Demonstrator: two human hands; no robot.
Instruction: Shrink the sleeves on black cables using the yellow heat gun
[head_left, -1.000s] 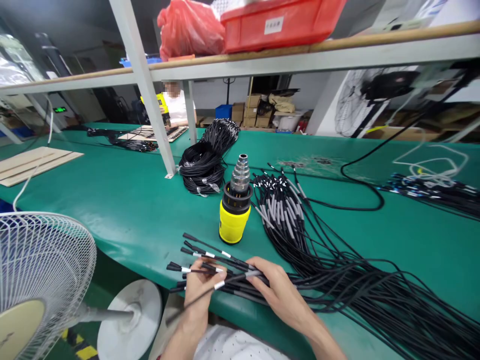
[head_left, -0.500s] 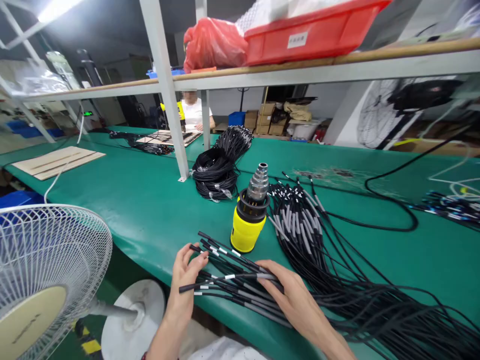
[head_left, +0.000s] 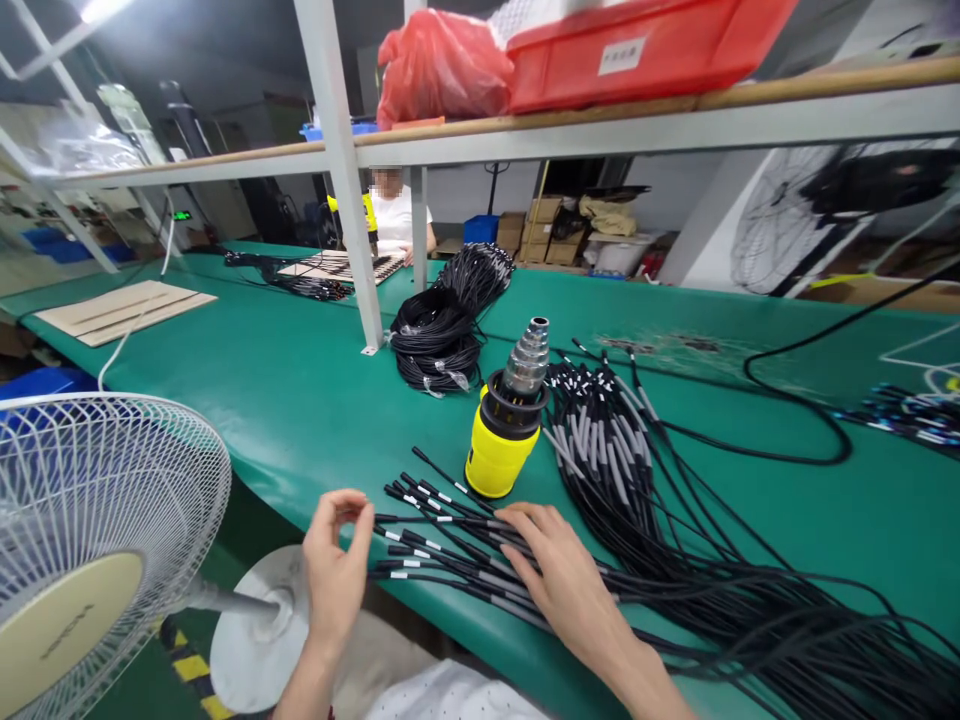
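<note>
Black cables (head_left: 450,545) with white labels and grey sleeves lie in a loose bundle at the front edge of the green table. My left hand (head_left: 335,565) is at their left ends, thumb and fingertips curled in a pinch at the tip of one cable. Across the grey-sleeved part of the bundle lies my right hand (head_left: 562,580), its thumb and fingers closed around cables; how many is hidden. Just behind the bundle stands a yellow heat gun (head_left: 501,450), upright with its stepped metal nozzle pointing up. A larger pile of similar cables (head_left: 604,445) spreads to the right.
Coiled black cables (head_left: 435,345) sit beside a white shelf post (head_left: 352,200). A white fan (head_left: 105,540) stands at the left. Overhead, a shelf carries a red bin (head_left: 637,60). Across the table, a person (head_left: 397,215) sits near wooden boards.
My left hand has moved left and slightly down, to the end of a cable. My right hand has shifted slightly left, and the cable ends have fanned out differently. The view has tilted a little.
</note>
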